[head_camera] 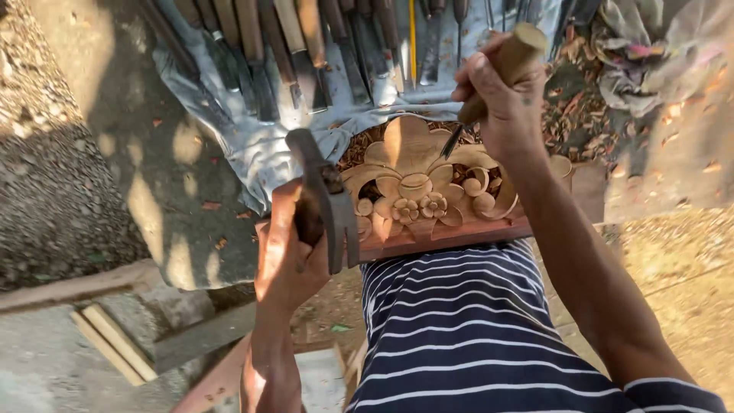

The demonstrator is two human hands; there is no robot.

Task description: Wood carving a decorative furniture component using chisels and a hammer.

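At mid-frame, your carved wooden panel point(428, 195) with its flower relief lies just beyond your striped shirt point(466, 329).

Your right hand point(501, 103), at upper right of centre, is clenched around the wooden handle of a chisel point(489, 84); its dark blade slants down and its tip touches the carving near the big top petal. Your left hand point(287, 256), at lower left of centre, grips a hammer point(325, 195) tightly, its dark head raised just beside the panel's left edge. Wood chips lie along the panel's far edge. Beyond it, across the top of the frame, a row of chisels point(306, 53) rests on a grey cloth point(252, 145). At lower left lie wooden planks point(115, 344).
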